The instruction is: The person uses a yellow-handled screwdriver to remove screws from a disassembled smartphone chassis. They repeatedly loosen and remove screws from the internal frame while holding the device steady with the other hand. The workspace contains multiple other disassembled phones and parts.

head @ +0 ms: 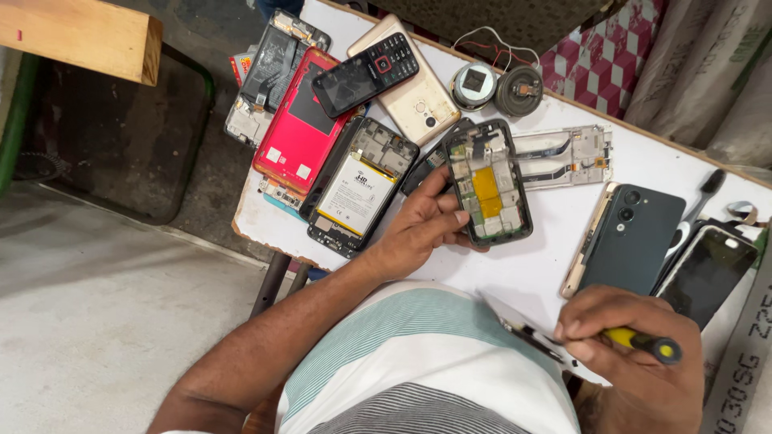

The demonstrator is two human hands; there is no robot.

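My left hand [420,229] grips the near edge of an opened phone [488,182] that lies on the white tabletop [531,261]; its back is off, and circuit parts and a yellow patch show inside. At the table's near right edge, my right hand [635,354] is closed around a screwdriver [643,342] with a yellow and black handle, its metal shaft pointing left toward my body. The screwdriver tip is apart from the opened phone.
Several phones and parts cover the table: an open phone with a white battery [358,189], a red phone back [301,120], a black keypad phone [366,72], a gold phone [414,92], a dark green phone [631,237], a black screen [708,273], two round parts [494,87].
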